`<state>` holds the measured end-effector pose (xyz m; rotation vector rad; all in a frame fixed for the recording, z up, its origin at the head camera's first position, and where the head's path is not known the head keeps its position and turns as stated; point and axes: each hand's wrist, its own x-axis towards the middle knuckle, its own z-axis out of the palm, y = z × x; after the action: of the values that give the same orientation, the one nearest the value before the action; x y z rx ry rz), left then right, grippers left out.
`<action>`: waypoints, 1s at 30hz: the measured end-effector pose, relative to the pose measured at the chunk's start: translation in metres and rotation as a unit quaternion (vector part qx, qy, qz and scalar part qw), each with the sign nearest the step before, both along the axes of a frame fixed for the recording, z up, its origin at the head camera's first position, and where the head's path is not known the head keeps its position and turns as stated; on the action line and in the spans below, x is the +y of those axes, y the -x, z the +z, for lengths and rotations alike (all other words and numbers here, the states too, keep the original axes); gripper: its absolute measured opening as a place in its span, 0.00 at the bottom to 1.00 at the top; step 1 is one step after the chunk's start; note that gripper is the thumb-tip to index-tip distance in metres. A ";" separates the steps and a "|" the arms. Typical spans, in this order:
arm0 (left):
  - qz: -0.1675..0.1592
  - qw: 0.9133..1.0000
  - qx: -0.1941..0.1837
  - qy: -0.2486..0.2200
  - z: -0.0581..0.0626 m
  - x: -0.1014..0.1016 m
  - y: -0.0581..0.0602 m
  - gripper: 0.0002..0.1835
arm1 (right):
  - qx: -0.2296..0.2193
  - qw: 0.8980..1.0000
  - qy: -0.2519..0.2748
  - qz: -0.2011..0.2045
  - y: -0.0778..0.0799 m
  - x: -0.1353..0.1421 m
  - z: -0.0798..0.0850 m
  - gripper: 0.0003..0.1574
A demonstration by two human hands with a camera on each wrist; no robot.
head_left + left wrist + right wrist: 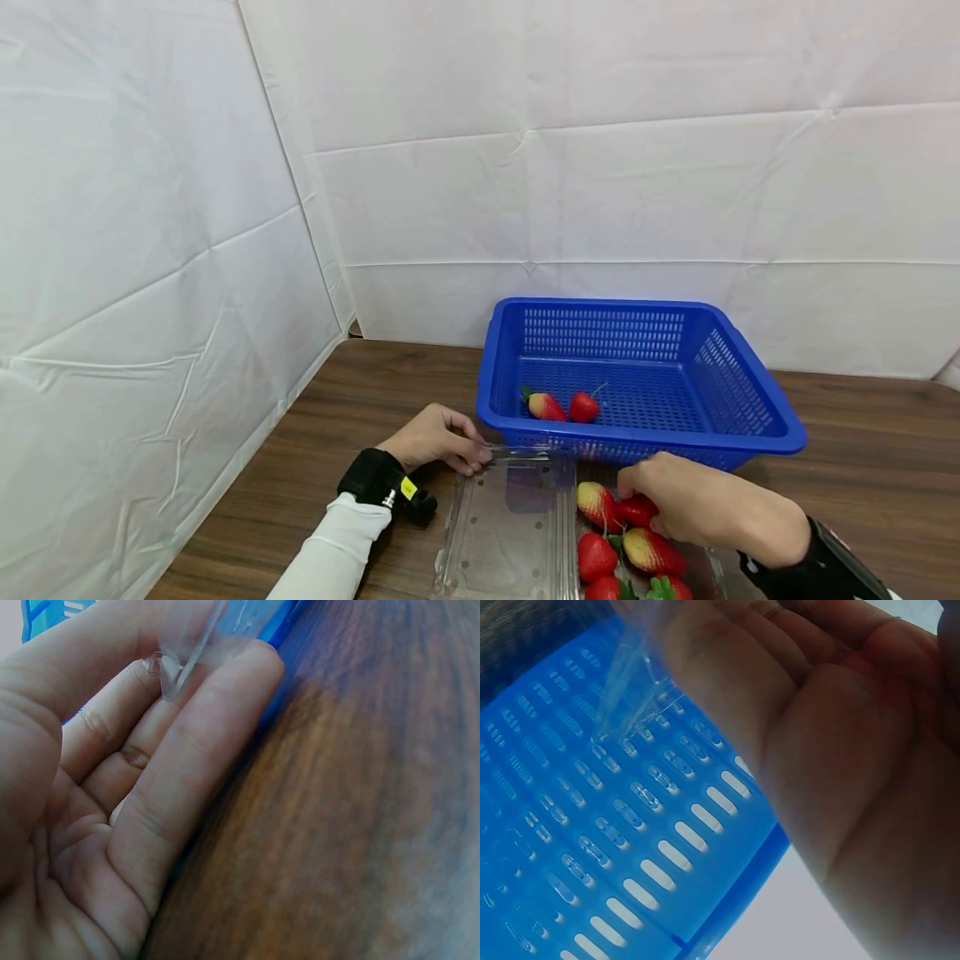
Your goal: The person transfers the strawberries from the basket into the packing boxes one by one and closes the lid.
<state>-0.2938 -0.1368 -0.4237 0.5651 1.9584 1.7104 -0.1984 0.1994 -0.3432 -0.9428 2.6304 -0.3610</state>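
Note:
My left hand [442,442] pinches the far left corner of the lid [502,533] of a clear plastic clamshell box. In the left wrist view, thumb and fingers close on its thin clear edge [176,675]. The box's other half, to the right, holds several strawberries [596,557], red with some pale yellowish tops and green leaves. Reaching in from the right, my right hand [697,504] has curled fingers about a red strawberry [637,510] at the box's far side. The right wrist view shows the palm [840,742], but the fingertips are hidden there.
Just behind the box stands a blue perforated plastic basket [637,450], with two strawberries [583,407] near its front left. A brown wood-grain table [405,375] lies underneath. White sheeting [600,200] hangs behind and along the left side.

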 end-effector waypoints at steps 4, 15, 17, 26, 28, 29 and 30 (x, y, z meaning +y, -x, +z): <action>0.001 1.000 0.000 0.000 0.000 0.000 0.000 0.07 | 0.003 1.000 -0.004 -0.004 0.000 -0.001 0.000 0.21; -0.002 1.000 0.001 0.001 0.000 -0.001 0.000 0.08 | 0.029 1.000 -0.002 0.003 -0.003 -0.002 0.001 0.22; -0.003 1.000 0.001 0.001 0.000 -0.001 0.000 0.08 | 0.030 1.000 0.000 0.000 -0.003 -0.002 0.003 0.22; -0.004 1.000 0.001 0.001 0.001 -0.001 0.000 0.08 | 0.026 0.999 -0.013 -0.036 -0.007 -0.004 0.009 0.21; -0.005 1.000 -0.001 0.001 0.001 0.000 0.000 0.07 | 0.022 0.999 -0.017 -0.046 -0.008 -0.004 0.011 0.21; -0.004 1.000 -0.001 -0.001 0.001 0.000 0.000 0.07 | 0.020 0.998 -0.018 -0.050 -0.008 -0.005 0.012 0.21; -0.004 1.000 -0.002 -0.002 0.001 0.000 0.000 0.07 | 0.020 0.998 -0.019 -0.051 -0.008 -0.005 0.013 0.21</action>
<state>-0.2934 -0.1372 -0.4224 0.5706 1.9485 1.7087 -0.1902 0.1948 -0.3306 -0.8135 2.7179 -0.3195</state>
